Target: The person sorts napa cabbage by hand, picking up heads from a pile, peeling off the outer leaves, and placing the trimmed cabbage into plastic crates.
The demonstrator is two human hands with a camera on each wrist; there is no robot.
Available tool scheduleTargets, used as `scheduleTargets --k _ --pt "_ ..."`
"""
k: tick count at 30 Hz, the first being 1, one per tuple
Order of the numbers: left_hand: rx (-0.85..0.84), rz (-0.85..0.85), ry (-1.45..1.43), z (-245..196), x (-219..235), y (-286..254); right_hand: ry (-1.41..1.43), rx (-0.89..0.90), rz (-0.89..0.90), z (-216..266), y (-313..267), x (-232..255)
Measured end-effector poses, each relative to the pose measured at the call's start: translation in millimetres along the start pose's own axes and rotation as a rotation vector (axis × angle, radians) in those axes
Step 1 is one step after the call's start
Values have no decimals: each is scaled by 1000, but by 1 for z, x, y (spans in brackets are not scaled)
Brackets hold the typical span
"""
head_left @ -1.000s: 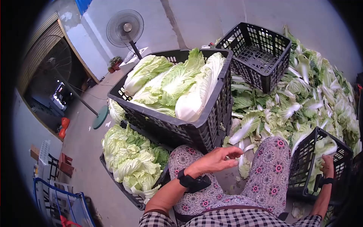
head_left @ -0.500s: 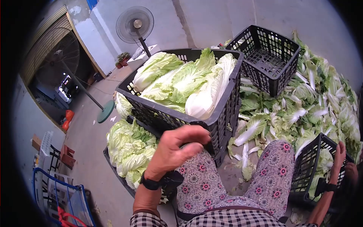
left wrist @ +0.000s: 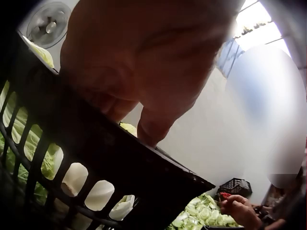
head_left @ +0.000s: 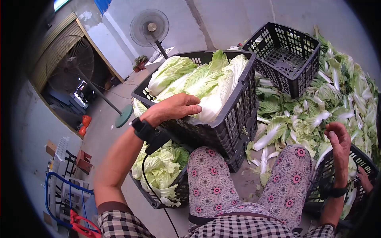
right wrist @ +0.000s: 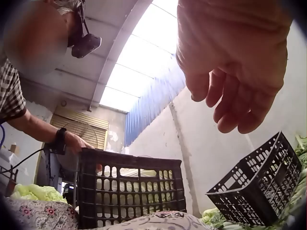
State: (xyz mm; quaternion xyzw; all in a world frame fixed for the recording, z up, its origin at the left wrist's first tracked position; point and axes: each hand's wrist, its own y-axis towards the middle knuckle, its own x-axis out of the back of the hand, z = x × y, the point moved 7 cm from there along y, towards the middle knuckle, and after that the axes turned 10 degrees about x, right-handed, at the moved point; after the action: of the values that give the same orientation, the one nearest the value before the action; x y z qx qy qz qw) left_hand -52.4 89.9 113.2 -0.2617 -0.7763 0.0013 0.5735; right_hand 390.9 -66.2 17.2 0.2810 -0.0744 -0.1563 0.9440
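A black plastic crate (head_left: 241, 104) stands before the knees, filled with whole napa cabbages (head_left: 202, 81). My left hand (head_left: 173, 106) reaches over its near rim beside the cabbages, thumb and fingers extended. In the left wrist view the rim hides those fingertips. My right hand (head_left: 339, 139) is raised at the right, over another black crate (head_left: 317, 180) with cabbage leaves inside. Its fingers (right wrist: 230, 110) bend loosely and hold nothing.
Loose cabbage leaves (head_left: 313, 115) heap along the wall, with a black crate (head_left: 293, 73) on top. Pale leaves (head_left: 158, 168) fill a low crate at left. Two stand fans (head_left: 150, 28) are further back. Part of another hand (head_left: 364, 179) shows at far right.
My left hand has gone from above the lap, up and left, to the near rim of the cabbage crate. The right hand has lifted from the crate at right.
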Motion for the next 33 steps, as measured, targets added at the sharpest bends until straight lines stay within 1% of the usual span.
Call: scheduleTargets --k 3,4,7,11,12,15,18,21,24,27,30,33 --pt "209 206 367 4 -5 20 58 -15 31 -3 4 -13" --pt "263 273 337 20 -9 31 52 -19 42 -6 5 -14" --pt "430 346 132 21 -20 34 72 -22 40 -17 4 -17" --pt "336 420 -8 12 -29 39 83 -81 71 -39 -1 -18" --pt "380 405 -131 20 -29 43 86 -97 77 -43 -2 -18" --pt "416 359 -33 24 -30 48 49 -154 118 -60 -6 -22" --pt "498 268 -5 22 -30 48 21 -188 188 -72 -10 -30" --pt "430 206 -39 26 -30 52 16 -193 217 -79 -14 -34" --pt "428 130 -14 34 -33 57 4 -197 226 -84 -16 -35" --pt "432 90 -19 27 -33 60 -7 -210 234 -86 -17 -36" --pt "409 231 -186 22 -37 63 -21 -212 252 -84 -16 -36" --pt "369 88 -280 4 -27 52 -57 -196 291 -84 -18 -37"
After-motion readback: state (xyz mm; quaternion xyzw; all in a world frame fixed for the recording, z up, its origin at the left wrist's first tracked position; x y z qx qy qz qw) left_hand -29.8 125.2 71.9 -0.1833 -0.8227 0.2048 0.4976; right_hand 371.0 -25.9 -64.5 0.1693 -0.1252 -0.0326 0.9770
